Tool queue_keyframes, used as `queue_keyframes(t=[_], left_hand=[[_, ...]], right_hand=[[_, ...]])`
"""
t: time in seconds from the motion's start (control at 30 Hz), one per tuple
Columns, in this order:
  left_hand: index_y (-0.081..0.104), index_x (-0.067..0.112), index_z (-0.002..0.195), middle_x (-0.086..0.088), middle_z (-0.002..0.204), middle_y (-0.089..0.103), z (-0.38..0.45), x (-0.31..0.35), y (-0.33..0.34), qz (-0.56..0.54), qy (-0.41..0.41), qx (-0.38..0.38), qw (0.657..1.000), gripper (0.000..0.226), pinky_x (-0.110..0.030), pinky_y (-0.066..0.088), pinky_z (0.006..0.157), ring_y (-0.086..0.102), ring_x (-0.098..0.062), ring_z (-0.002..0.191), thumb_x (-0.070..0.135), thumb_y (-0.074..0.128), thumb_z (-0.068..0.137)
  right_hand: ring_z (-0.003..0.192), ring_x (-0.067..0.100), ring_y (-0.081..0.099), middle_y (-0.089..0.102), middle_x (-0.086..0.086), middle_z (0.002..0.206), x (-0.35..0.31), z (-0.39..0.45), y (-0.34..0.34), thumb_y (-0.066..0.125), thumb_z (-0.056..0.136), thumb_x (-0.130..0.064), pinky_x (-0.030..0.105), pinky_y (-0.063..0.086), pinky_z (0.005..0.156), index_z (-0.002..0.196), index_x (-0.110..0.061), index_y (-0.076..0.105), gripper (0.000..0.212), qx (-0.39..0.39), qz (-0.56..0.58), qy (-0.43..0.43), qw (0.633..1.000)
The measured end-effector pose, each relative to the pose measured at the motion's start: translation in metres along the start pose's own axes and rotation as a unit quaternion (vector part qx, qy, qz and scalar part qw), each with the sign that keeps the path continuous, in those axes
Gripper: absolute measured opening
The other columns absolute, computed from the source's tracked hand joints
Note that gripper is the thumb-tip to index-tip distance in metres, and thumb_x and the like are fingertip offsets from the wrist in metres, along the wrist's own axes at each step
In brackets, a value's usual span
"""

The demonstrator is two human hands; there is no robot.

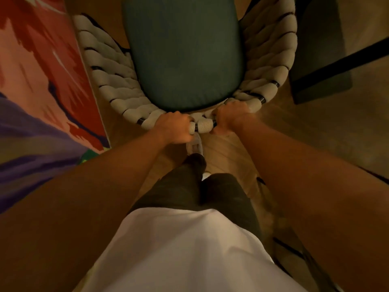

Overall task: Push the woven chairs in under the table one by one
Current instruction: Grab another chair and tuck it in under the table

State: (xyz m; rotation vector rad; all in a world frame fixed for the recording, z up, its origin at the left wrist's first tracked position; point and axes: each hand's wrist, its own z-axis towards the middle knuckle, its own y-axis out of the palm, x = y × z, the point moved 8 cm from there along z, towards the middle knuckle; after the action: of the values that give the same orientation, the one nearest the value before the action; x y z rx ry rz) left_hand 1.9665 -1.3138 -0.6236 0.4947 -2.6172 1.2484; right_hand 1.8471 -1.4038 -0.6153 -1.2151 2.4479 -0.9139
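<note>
A woven chair [109, 81] with thick pale rope wound on a dark frame and a teal seat cushion [185, 53] stands right in front of me, seen from above. My left hand [174, 128] grips the top rail of its curved back, just left of the middle. My right hand [230, 116] grips the same rail just right of the middle. A short stretch of wrapped rail shows between the two hands. The table is not clearly in view.
A brightly painted red, pink and purple panel [42, 81] runs along the left, close to the chair's side. A dark furniture piece with a black bar [328, 62] stands at the right. My legs and a white shoe [194, 147] are on the wooden floor behind the chair.
</note>
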Motion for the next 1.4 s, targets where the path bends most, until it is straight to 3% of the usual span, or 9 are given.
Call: queue_keyframes(t=[0.1,0.2,0.43,0.67,0.8,1.03,1.13,1.23,1.4], left_hand=[[0.063,0.03,0.12,0.0,0.095,0.067,-0.004,0.009,0.008,0.022,0.022,-0.005,1.0,0.045,-0.037,0.054,0.075,0.066,-0.024,0.087,0.049,0.065,0.079],[0.064,0.029,0.11,-0.001,0.09,0.067,-0.008,0.011,0.015,0.058,0.028,-0.02,0.998,0.047,-0.041,0.057,0.077,0.065,-0.025,0.084,0.057,0.058,0.073],[0.066,0.031,0.099,0.0,0.086,0.068,-0.024,0.017,0.034,0.135,0.095,-0.009,0.986,0.049,-0.034,0.049,0.067,0.064,-0.025,0.078,0.065,0.051,0.068],[0.067,0.032,0.096,0.004,0.076,0.064,-0.042,0.018,0.049,0.193,0.161,-0.025,0.968,0.044,-0.039,0.057,0.068,0.063,-0.021,0.069,0.064,0.052,0.069],[0.069,0.031,0.099,0.005,0.076,0.065,-0.057,0.017,0.061,0.22,0.212,-0.042,0.951,0.047,-0.038,0.058,0.067,0.063,-0.019,0.068,0.063,0.052,0.068],[0.062,0.039,0.118,0.002,0.094,0.068,-0.095,-0.001,0.087,0.29,0.321,-0.116,0.894,0.045,-0.033,0.051,0.068,0.066,-0.024,0.085,0.05,0.059,0.075],[0.062,0.038,0.112,0.001,0.092,0.066,-0.107,-0.018,0.089,0.325,0.356,-0.143,0.864,0.037,-0.032,0.046,0.065,0.064,-0.023,0.083,0.049,0.06,0.077],[0.063,0.036,0.106,0.004,0.083,0.064,-0.111,-0.029,0.085,0.358,0.385,-0.159,0.836,0.033,-0.035,0.052,0.066,0.064,-0.022,0.076,0.051,0.058,0.076],[0.064,0.038,0.103,0.005,0.087,0.067,-0.098,-0.017,0.071,0.381,0.412,-0.144,0.815,0.029,-0.033,0.044,0.065,0.066,-0.022,0.081,0.055,0.057,0.081]], right_hand=[[0.111,0.027,0.061,0.066,0.003,0.115,0.0,-0.012,0.015,0.059,0.083,-0.066,0.037,0.036,0.08,0.124,-0.028,0.064,0.056,0.005,0.025,0.018,1.0],[0.107,0.027,0.063,0.067,0.003,0.112,-0.006,-0.024,0.028,0.061,0.082,-0.066,0.038,0.039,0.078,0.122,-0.027,0.065,0.056,0.01,0.071,0.033,0.997],[0.094,0.026,0.064,0.064,0.003,0.099,-0.025,-0.06,0.064,0.061,0.084,-0.061,0.036,0.043,0.074,0.116,-0.022,0.066,0.051,0.017,0.136,0.092,0.986],[0.109,0.029,0.063,0.066,0.005,0.117,-0.054,-0.089,0.095,0.064,0.081,-0.068,0.041,0.047,0.084,0.128,-0.025,0.062,0.064,0.013,0.214,0.152,0.965],[0.112,0.03,0.062,0.065,0.004,0.122,-0.081,-0.107,0.114,0.064,0.077,-0.071,0.044,0.049,0.092,0.134,-0.029,0.06,0.071,-0.008,0.271,0.197,0.942],[0.111,0.027,0.058,0.062,0.004,0.119,-0.162,-0.139,0.145,0.064,0.075,-0.065,0.04,0.043,0.081,0.132,-0.031,0.06,0.067,-0.038,0.365,0.293,0.883],[0.113,0.028,0.057,0.062,0.005,0.119,-0.198,-0.142,0.151,0.065,0.076,-0.062,0.04,0.045,0.087,0.133,-0.029,0.059,0.066,-0.04,0.416,0.331,0.846],[0.114,0.029,0.056,0.061,0.006,0.119,-0.225,-0.14,0.152,0.065,0.078,-0.061,0.043,0.045,0.093,0.133,-0.027,0.058,0.066,-0.034,0.448,0.36,0.818],[0.116,0.032,0.057,0.062,0.008,0.122,-0.223,-0.136,0.148,0.064,0.08,-0.061,0.046,0.045,0.094,0.133,-0.024,0.058,0.065,-0.019,0.488,0.38,0.786]])
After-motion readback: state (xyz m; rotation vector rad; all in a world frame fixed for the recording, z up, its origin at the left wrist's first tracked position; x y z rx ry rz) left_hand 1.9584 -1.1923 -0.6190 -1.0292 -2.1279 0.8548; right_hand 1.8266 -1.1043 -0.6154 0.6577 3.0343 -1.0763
